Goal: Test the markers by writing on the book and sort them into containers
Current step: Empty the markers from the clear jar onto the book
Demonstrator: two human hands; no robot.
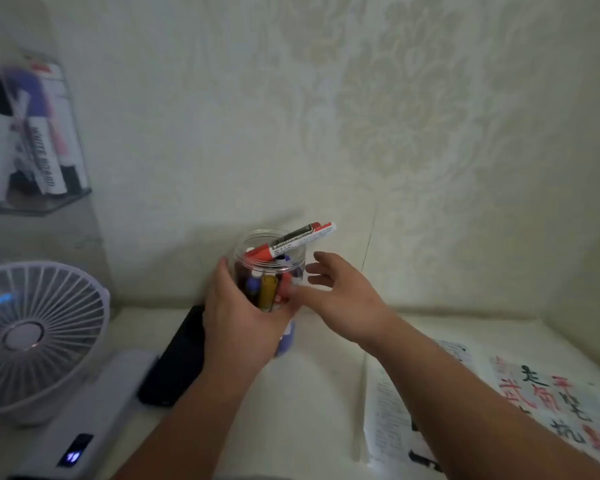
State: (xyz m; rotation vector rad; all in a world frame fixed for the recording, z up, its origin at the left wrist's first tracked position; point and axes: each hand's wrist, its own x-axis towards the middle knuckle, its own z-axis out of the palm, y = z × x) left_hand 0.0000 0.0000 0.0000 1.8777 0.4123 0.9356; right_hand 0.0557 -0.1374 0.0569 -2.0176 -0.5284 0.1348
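Observation:
My left hand point(238, 317) grips a clear plastic jar point(269, 268) lifted off the table in front of the wall. The jar holds several markers, among them blue, yellow and red ones. A red-capped white marker point(293, 241) lies tilted across the jar's mouth, its far end sticking out past the rim to the right. My right hand point(340, 292) is just right of the jar, fingers spread and loose, holding nothing. The open book point(541, 403) lies at the lower right, its page covered with red and black handwriting.
A clear box with several whiteboard markers point(32, 140) stands at the upper left. A white desk fan point(32, 337) sits at the left on a white power bank point(94, 420). A black phone-like slab point(177, 358) lies beside my left wrist.

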